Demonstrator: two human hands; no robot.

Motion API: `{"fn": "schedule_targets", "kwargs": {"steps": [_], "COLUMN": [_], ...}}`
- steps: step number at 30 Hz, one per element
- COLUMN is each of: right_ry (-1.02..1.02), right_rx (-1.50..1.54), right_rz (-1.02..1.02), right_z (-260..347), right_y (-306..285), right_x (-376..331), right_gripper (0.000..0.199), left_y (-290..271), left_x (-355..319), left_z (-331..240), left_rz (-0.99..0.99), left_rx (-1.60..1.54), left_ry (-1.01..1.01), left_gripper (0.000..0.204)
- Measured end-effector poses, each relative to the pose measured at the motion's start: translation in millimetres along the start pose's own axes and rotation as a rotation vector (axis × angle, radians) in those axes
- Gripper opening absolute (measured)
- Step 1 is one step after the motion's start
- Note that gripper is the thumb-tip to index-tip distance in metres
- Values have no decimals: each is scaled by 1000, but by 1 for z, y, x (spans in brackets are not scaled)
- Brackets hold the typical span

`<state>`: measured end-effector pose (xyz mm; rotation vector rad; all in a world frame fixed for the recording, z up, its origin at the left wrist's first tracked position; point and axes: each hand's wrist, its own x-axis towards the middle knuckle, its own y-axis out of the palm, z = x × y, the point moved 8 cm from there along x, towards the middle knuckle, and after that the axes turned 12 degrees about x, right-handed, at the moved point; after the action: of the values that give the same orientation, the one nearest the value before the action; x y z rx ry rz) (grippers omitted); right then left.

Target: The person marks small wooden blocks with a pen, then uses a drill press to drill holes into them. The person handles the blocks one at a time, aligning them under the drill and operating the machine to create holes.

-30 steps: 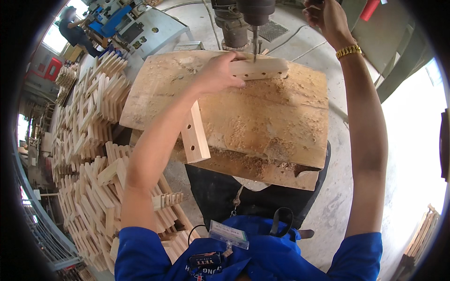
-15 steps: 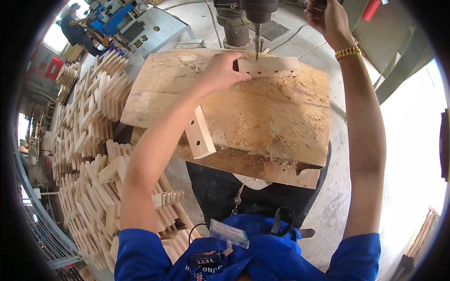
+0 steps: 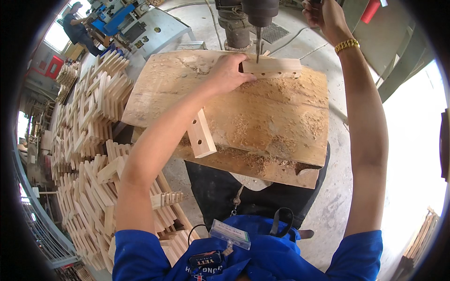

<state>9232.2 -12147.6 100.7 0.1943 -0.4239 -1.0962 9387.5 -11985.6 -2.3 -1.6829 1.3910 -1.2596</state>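
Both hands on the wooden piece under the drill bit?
No, only the left hand holds the wooden piece; the right hand is apart, toward the upper right.

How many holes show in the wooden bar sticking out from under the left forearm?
2: upper hole beside the forearm, lower hole nearer the end of the bar. The forearm may hide more.

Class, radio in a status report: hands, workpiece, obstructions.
Left hand holding holed wooden piece. Right hand raised, grip unclear. Drill bit over wood, contact unclear. Shavings litter board.
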Motion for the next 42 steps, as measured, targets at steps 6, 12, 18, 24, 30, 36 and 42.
{"fn": "schedule_targets", "kwargs": {"steps": [6, 12, 18, 24, 30, 36, 42], "right_ry": [7, 28, 42, 213, 462, 384, 250], "right_rx": [-10, 28, -103, -21, -87, 226, 109], "right_rz": [36, 111, 104, 212, 265, 340, 312], "right_z": [-2, -3, 8, 11, 2, 45, 50], "right_y": [4, 5, 7, 13, 17, 17, 32], "right_x": [7, 13, 22, 26, 37, 70, 71], "right_gripper": [52, 50, 47, 44, 43, 31, 31], "left_y": [-1, 1, 1, 2, -4, 1, -1], "left_x": [0, 1, 2, 2, -3, 0, -1], "left_z": [-1, -1, -3, -5, 2, -8, -1], "left_rz": [-39, -6, -2, 7, -23, -40, -53], "left_rx": [1, -19, -6, -42, 25, 67, 39], "left_ry": [29, 25, 25, 40, 35, 78, 81], "left_gripper": [48, 51, 51, 50, 46, 46, 49]}}
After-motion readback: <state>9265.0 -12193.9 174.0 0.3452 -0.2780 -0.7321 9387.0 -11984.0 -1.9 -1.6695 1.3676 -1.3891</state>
